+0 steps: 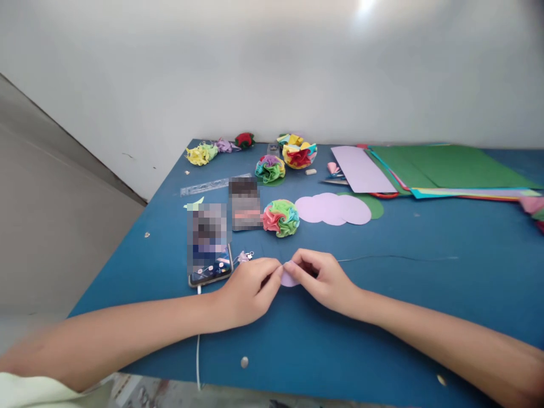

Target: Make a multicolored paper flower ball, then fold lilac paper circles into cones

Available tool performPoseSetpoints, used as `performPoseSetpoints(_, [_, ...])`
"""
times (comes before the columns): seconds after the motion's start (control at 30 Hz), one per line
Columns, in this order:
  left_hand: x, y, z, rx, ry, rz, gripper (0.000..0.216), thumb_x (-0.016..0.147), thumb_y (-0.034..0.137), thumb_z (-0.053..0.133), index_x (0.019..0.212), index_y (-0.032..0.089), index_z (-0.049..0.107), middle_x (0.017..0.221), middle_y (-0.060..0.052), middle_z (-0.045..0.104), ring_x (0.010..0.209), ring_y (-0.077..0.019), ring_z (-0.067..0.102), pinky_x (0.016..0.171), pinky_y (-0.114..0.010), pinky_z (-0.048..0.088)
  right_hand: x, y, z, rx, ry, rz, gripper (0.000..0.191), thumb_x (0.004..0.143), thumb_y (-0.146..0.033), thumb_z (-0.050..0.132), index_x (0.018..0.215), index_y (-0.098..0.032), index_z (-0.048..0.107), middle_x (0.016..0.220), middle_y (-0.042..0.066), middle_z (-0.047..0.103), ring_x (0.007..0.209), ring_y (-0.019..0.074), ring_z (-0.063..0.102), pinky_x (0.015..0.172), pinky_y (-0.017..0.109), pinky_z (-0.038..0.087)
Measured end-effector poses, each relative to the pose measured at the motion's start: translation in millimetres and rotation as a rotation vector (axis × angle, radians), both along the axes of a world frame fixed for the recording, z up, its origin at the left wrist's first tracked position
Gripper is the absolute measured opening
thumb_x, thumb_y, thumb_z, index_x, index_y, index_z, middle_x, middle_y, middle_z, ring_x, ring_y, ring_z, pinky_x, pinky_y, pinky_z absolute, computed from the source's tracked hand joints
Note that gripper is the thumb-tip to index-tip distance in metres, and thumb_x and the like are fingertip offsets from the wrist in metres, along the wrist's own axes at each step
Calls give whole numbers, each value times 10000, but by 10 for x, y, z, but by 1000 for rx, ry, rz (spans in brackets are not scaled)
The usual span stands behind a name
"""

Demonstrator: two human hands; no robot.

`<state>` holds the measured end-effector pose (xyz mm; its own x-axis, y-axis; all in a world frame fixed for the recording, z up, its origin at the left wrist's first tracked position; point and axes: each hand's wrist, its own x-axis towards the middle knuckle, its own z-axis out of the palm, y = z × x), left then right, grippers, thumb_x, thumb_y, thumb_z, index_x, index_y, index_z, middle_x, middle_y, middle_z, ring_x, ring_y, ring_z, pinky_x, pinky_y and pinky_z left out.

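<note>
A small piece of lilac paper (290,276) is pinched between my two hands above the blue table. My left hand (250,289) grips its left edge between thumb and fingers. On the other side, my right hand (325,280) has closed thumb and fingers on the paper too. Just beyond the hands sits a ruffled paper flower (281,218) in green, pink and blue. Beside it, several lilac paper circles (334,209) lie overlapping, with a green circle (376,207) partly under them. From near my right hand a thin thread or wire (395,257) runs rightward.
A phone (210,272) with a white cable (198,357) lies by my left forearm; a second phone-like device (245,212) is behind it. Farther back are a clear ruler (212,185), more paper flowers (300,155), scissors (335,182) and stacked coloured sheets (446,164).
</note>
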<state>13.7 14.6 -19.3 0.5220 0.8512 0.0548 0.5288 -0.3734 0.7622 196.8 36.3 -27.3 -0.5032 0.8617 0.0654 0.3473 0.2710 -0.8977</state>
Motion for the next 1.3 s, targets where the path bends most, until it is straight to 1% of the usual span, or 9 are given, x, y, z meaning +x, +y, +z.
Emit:
performPoseSetpoints(0.17, [-67, 17, -3, 23, 1, -20, 284, 918, 244, 325, 648, 170, 375, 600, 27, 395, 570, -92, 402, 572, -235, 315, 63, 86, 19, -77, 10, 114, 372, 861, -413, 477, 593, -158, 433, 534, -58, 338, 510, 61, 290, 463, 201, 237])
performPoseSetpoints(0.33, [-82, 53, 16, 25, 3, -52, 286, 909, 224, 339, 629, 168, 351, 581, 39, 366, 544, -77, 369, 544, -220, 293, 96, 60, 15, -24, 38, 134, 335, 896, -356, 420, 621, -165, 417, 601, -38, 369, 561, 76, 344, 519, 214, 283])
performPoseSetpoints(0.6, [-89, 37, 46, 36, -37, -75, 250, 901, 249, 350, 716, 162, 494, 637, 18, 477, 575, -83, 418, 557, -207, 336, 51, -9, 52, 134, -46, 163, 274, 905, -309, 408, 696, -161, 504, 636, -19, 465, 584, 84, 417, 561, 216, 342])
performPoseSetpoints(0.7, [-87, 13, 32, 164, 5, -92, 248, 863, 200, 396, 631, 157, 471, 593, 24, 445, 548, -75, 403, 548, -206, 328, 30, -21, 73, 193, -81, 191, 241, 905, -283, 411, 734, -163, 531, 656, -15, 502, 587, 82, 441, 558, 204, 361])
performPoseSetpoints(0.83, [-96, -22, -14, 350, 161, -69, 261, 850, 194, 395, 594, 166, 436, 564, 18, 447, 535, -89, 404, 548, -228, 329, 12, -59, 31, 393, -161, 130, 227, 910, -233, 391, 726, -169, 506, 657, -10, 518, 589, 80, 466, 566, 195, 378])
performPoseSetpoints(1.03, [-150, -73, -67, 797, 339, -76, 289, 846, 215, 411, 565, 181, 471, 532, -11, 490, 525, -131, 429, 506, -290, 276, 11, -128, -89, 535, -215, 109, 191, 900, -236, 395, 742, -177, 484, 673, -2, 495, 586, 96, 431, 567, 227, 342])
performPoseSetpoints(1.1, [-155, -81, -58, 760, 361, -61, 277, 853, 228, 404, 592, 180, 482, 554, -17, 503, 539, -135, 441, 508, -290, 280, 18, -138, -105, 568, -225, 105, 207, 897, -232, 395, 709, -181, 466, 650, -9, 463, 566, 96, 393, 552, 235, 314])
performPoseSetpoints(1.17, [-148, -75, -36, 597, 324, -50, 229, 865, 244, 397, 678, 177, 510, 604, -15, 531, 567, -129, 467, 527, -268, 315, 26, -140, -112, 606, -241, 116, 245, 892, -227, 403, 653, -187, 437, 614, -21, 419, 545, 95, 354, 541, 241, 288])
performPoseSetpoints(1.3, [-125, -50, 25, 306, 168, -183, 149, 854, 240, 423, 784, 164, 530, 674, -13, 551, 621, -118, 492, 589, -236, 376, 30, -137, -119, 725, -268, 128, 294, 883, -211, 422, 591, -191, 394, 562, -35, 360, 517, 94, 309, 524, 247, 262])
